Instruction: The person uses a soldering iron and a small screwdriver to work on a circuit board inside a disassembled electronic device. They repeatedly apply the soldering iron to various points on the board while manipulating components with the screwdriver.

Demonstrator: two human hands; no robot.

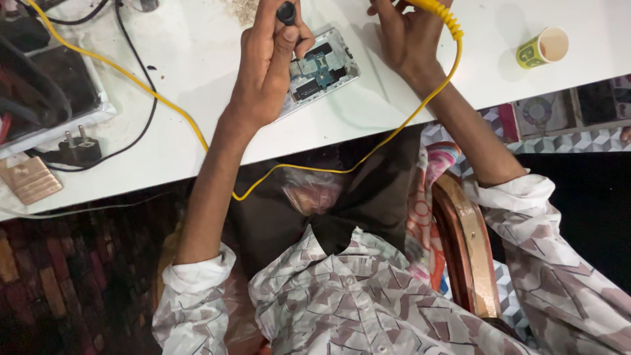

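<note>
The white, scuffed worktop (197,59) fills the upper part of the view; its near edge runs from 9 o'clock up toward 3 o'clock, and the person's lap sits just below it. Open surface lies at 10–11 o'clock of the opened phone and at 2 o'clock toward the paper cup.

The opened flat phone body with exposed blue-and-grey circuit board (319,69) lies tilted on the worktop at 12 o'clock, partly covered by the left hand. The left hand (266,69) is clenched around a black cylindrical tool handle (286,12); the tool tip is hidden behind the fingers. The right hand (407,36), at 1 o'clock, is curled on the coiled yellow cable (448,20); its fingertips are cut off by the top edge, so the exact grip cannot be determined. The cable's smooth length loops down over the lap and back up to 10 o'clock.

A yellow-green paper cup (542,47) lies on its side at 2 o'clock. A black two-pin plug (79,150) rests at 9 o'clock.
</note>
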